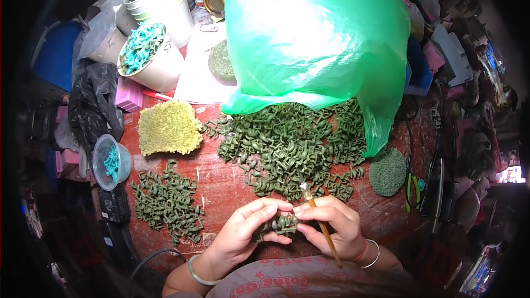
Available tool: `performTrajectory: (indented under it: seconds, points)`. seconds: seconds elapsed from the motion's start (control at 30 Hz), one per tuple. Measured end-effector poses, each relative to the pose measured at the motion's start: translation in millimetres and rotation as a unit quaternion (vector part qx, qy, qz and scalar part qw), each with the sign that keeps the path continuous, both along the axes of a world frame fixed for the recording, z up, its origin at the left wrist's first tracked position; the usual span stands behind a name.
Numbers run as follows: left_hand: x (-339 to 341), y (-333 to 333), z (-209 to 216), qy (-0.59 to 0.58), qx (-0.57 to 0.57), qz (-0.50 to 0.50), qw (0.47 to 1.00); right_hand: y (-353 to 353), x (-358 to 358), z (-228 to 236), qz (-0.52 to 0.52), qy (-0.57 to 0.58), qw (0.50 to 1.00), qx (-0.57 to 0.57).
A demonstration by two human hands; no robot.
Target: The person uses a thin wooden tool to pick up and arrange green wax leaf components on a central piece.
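the small green molded pieces (284, 222) were located between the two hands, above the near part of the red work surface (221, 185). the left hand (243, 230) was closed on their left side, thumb and fingers pinching. the right hand (337, 223) clasped a brown-handled brush (326, 232) among its fingers, its thumb and forefinger tips brought to the right end of the pieces; firm contact there could not be confirmed. similar units lay in a large heap (292, 149) beyond the hands and a smaller heap (165, 201) to the left.

handling, as judged: each piece was probably very light, fairly stiff and somewhat slippery; thin curled sections were likely to snap if bent. the recommended hold was a light fingertip pinch on the thickest portion, clear of projecting stems.
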State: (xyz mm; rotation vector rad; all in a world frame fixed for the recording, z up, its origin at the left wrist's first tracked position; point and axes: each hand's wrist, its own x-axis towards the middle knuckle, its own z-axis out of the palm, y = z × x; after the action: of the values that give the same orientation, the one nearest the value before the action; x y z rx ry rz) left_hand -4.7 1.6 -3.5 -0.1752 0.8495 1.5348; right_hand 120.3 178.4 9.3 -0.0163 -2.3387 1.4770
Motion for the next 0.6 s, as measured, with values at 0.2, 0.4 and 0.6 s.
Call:
performTrajectory:
  seconds: [0.2,0.4,0.6]
  points:
    - [-0.1,0.5,0.1,0.009,0.001,0.015,1.0,0.6,0.0,-0.3,-0.012,0.008,1.0,0.002]
    - [-2.0,-1.0,0.1,0.019,0.018,-0.002,1.0,4.0,0.1,-0.6,-0.043,0.004,0.999,-0.024]
    - [0.9,0.5,3.9,0.037,0.037,0.011,0.999,5.4,0.9,3.4,-0.059,0.002,0.998,-0.03]
